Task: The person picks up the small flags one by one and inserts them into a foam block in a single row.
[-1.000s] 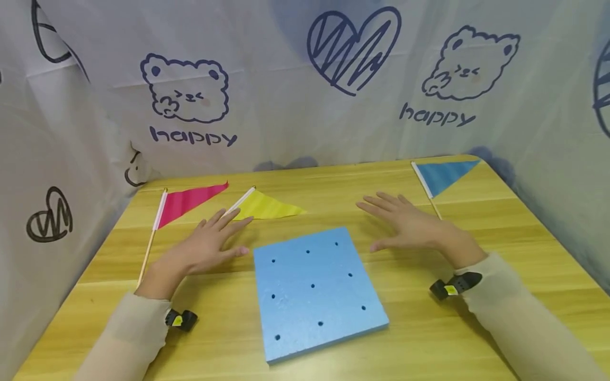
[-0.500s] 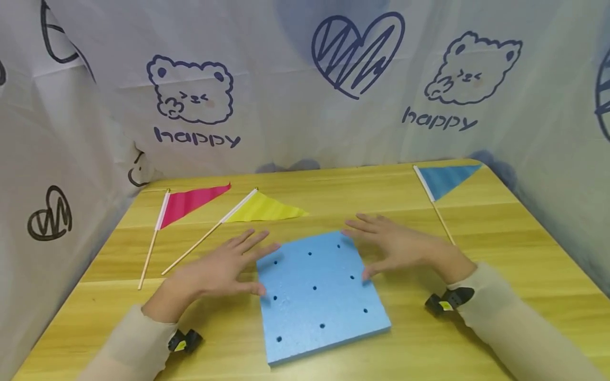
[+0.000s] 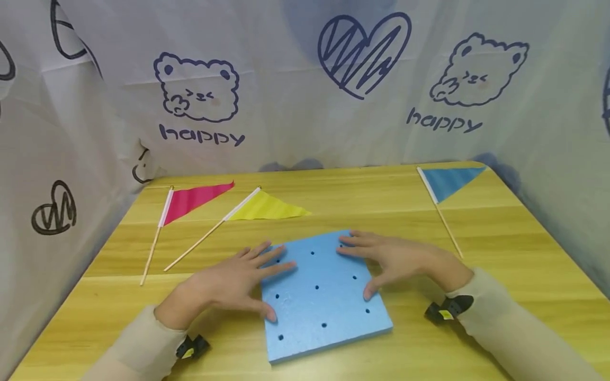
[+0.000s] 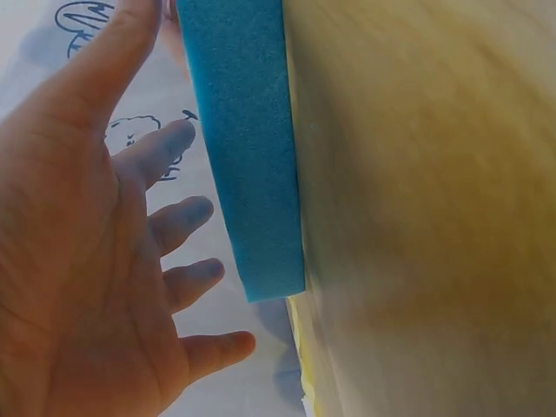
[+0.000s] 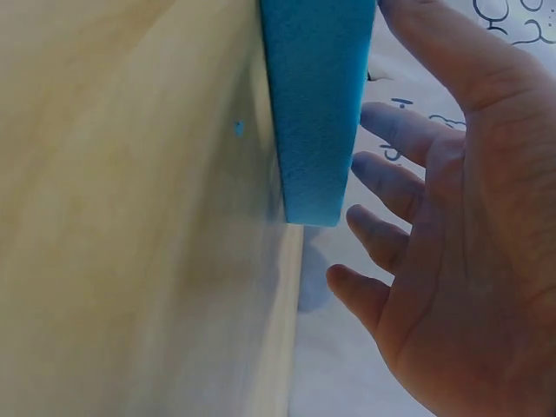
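A light blue foam board (image 3: 305,309) with several small holes lies on the table in the head view. My left hand (image 3: 235,283) is over its left edge, fingers spread. Over the right edge, my right hand (image 3: 397,262) spreads its fingers in the same way. The left wrist view has the board's thick side (image 4: 248,165) beside the outstretched left hand (image 4: 82,234). In the right wrist view the right hand (image 5: 486,234) is beside the board's other side (image 5: 317,113). Whether the fingertips touch the board's top is hard to tell. Neither hand grips anything.
Left of the board lie a pink triangular flag (image 3: 190,203) and a yellow triangular flag (image 3: 264,207), both on sticks. A blue triangular flag (image 3: 450,183) lies at the back right. Behind the wooden table (image 3: 362,201) hangs a white printed cloth (image 3: 281,95).
Both hands have moved inward and nearer to me, from either side of the board to over its edges. The board and the flags stay where they were on the table.
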Demonstrator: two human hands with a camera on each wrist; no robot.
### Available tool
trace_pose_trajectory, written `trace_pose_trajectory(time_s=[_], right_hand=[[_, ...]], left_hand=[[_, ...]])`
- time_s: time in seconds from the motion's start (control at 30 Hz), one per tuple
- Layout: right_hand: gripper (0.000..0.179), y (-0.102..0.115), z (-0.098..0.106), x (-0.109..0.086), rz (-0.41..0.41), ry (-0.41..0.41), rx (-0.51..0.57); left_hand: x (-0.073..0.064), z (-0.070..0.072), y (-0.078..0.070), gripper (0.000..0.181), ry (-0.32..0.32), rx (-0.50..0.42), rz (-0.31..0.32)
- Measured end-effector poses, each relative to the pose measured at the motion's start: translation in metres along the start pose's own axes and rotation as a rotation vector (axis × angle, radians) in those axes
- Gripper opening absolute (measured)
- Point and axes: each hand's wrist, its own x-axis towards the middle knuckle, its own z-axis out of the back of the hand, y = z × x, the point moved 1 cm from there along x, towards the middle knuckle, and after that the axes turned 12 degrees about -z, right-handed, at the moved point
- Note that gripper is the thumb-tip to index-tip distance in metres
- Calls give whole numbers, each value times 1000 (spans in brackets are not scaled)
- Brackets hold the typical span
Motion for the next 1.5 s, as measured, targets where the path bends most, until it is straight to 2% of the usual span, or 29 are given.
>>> trace_pose_trajectory(time_s=[0.47,0.7,0.87,1.13,1.33,1.5], right_hand=[[98,-3,2,-3,-50,26,33],[100,-11,0,-4,-101,7,57],[101,-20,0,-5,-140,3,99],[102,-29,5,-8,-198,-35,116],[102,-34,7,-3,-246,-35,123],[100,-38,7,2,-241,-37,147]], left_hand=[[8,3,4,101,53,-82,-26],[19,5,13,101,56,-95,53],[27,8,20,103,64,-125,75],[36,10,34,105,0,-114,118],[36,10,41,104,-55,-127,173],[35,6,44,102,-75,-126,205]])
